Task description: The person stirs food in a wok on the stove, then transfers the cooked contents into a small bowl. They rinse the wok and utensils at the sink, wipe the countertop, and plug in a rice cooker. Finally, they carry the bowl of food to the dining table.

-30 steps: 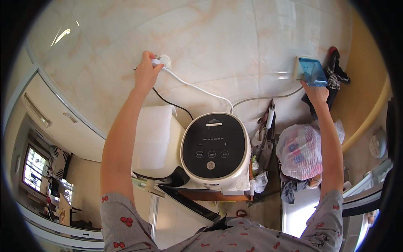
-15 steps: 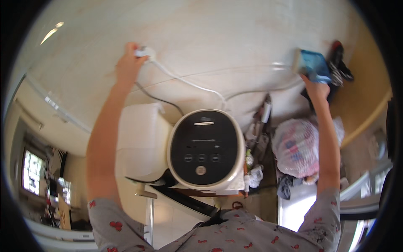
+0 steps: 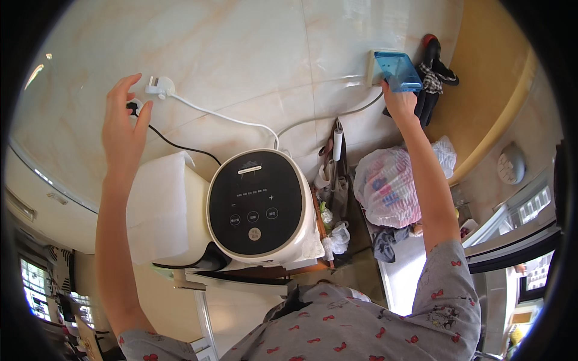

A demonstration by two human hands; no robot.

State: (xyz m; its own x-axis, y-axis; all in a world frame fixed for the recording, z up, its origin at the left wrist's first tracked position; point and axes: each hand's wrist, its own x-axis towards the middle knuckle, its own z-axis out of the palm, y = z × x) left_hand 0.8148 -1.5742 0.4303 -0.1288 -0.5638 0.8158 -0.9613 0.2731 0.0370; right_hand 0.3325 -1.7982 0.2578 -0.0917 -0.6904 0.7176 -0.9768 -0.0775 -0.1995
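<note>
A white rice cooker with a black control top stands below a marble-tiled wall. Its white cord runs up to a white plug, which lies against the wall just right of my left hand's fingertips. My left hand is raised with fingers apart and holds nothing. Its thumb is beside a black plug in the wall. My right hand reaches up to a wall socket box and grips its lifted blue see-through cover.
A white cloth-covered appliance stands left of the cooker. To the cooker's right, utensils hang beside a printed plastic bag. Dark cloth hangs by the socket box. A black cord runs down behind the cooker.
My left hand had the white plug in its fingers against the wall. Now the fingers are spread and the plug sits apart from them. My right hand stays on the blue cover.
</note>
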